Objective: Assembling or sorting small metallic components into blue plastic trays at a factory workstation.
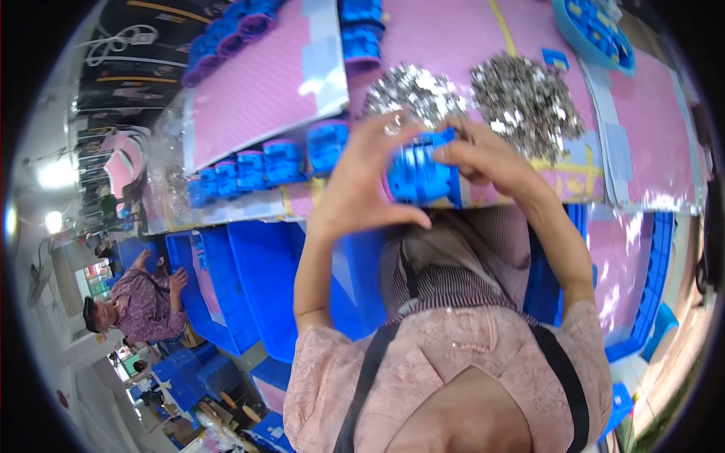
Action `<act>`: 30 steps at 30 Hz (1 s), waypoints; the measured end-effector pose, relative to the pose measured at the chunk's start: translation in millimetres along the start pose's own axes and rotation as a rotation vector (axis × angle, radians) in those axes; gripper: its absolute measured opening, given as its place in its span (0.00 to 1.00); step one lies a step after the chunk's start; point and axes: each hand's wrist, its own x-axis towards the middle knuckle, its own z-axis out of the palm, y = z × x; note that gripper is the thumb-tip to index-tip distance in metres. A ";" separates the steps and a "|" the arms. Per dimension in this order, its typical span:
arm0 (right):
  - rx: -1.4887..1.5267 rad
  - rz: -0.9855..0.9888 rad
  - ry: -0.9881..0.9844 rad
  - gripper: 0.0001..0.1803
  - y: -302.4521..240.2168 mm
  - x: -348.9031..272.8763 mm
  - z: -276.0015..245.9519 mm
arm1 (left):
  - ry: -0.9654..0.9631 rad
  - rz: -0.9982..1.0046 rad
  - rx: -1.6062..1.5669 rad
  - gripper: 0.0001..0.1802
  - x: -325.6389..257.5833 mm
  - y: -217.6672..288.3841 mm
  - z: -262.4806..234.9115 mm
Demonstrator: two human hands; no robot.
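Observation:
Both of my hands grip a blue plastic block-shaped part [420, 174] in the middle of the view, just above the table's near edge. My left hand [355, 185] wraps around its left side, thumb underneath. My right hand [483, 157] pinches its right and top side with the fingertips. Directly behind the hands lie two heaps of small shiny metal pieces: one on the left [414, 89], one on the right [529, 97].
A row of similar blue parts [264, 166] runs along the table's left front edge, with more stacked at the back [226, 38]. A pink mat [257, 90] covers the table. Blue bins [257, 279] stand below. A person in patterned clothes [140, 302] sits at lower left.

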 end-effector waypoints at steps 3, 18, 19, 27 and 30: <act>-0.012 0.024 -0.115 0.19 3.3 16.1 -7.6 | -0.168 0.021 0.164 0.49 14.9 15.4 -8.8; -0.271 -0.356 0.083 0.12 29.5 32.2 1.0 | 0.563 -0.435 1.220 0.42 184.5 -256.6 -64.3; -0.270 -0.348 0.108 0.12 31.4 28.6 -1.3 | 0.514 -0.473 1.252 0.39 188.3 -263.4 -64.1; -0.439 -0.613 0.985 0.10 38.7 -73.3 -74.6 | 0.537 -0.404 1.526 0.49 183.1 -279.3 -58.4; -0.398 -0.557 1.658 0.11 74.1 -159.2 -136.4 | 0.482 -0.205 1.119 0.41 162.4 -206.3 -55.2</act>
